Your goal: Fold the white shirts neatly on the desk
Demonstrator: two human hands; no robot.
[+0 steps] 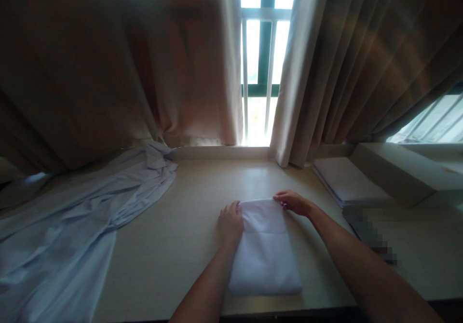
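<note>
A white cloth (pixel 265 255), folded into a long rectangle, lies flat on the pale table (pixel 162 255) in front of me. At its far left corner is my left hand (pixel 231 222), fingers bent over the edge and the thumb side against the fabric. My right hand (pixel 292 202) pinches the far right corner between thumb and fingertips. A crease runs across the cloth a little below the far edge. The near end of the cloth lies close to the table's front edge.
Loose, rumpled white fabric (pixel 83 222) covers the left of the table. At the right are a folded white stack (pixel 349 181), a pale box (pixel 401 168) and a dark, partly blurred item (pixel 365 231). Brown curtains (pixel 336 62) hang beside a barred window (pixel 265 53).
</note>
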